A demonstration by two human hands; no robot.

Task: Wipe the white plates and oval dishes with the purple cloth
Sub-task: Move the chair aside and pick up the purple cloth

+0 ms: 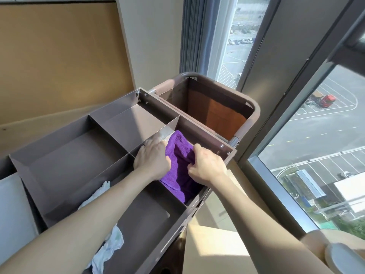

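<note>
A purple cloth [178,167] lies bunched in the right-hand compartment of a brown cart's top tray [65,169]. My left hand [152,158] grips the cloth's left edge, fingers curled down over it beside the metal divider. On the right side of the cloth, my right hand [206,165] pinches a fold of it. No white plates or oval dishes are in view.
A white crumpled rag [107,242] lies in the near compartment under my left forearm. Behind the tray hangs a brown bag bin [213,107] on the cart's frame. A window [320,147] and a cardboard box [213,252] are to the right.
</note>
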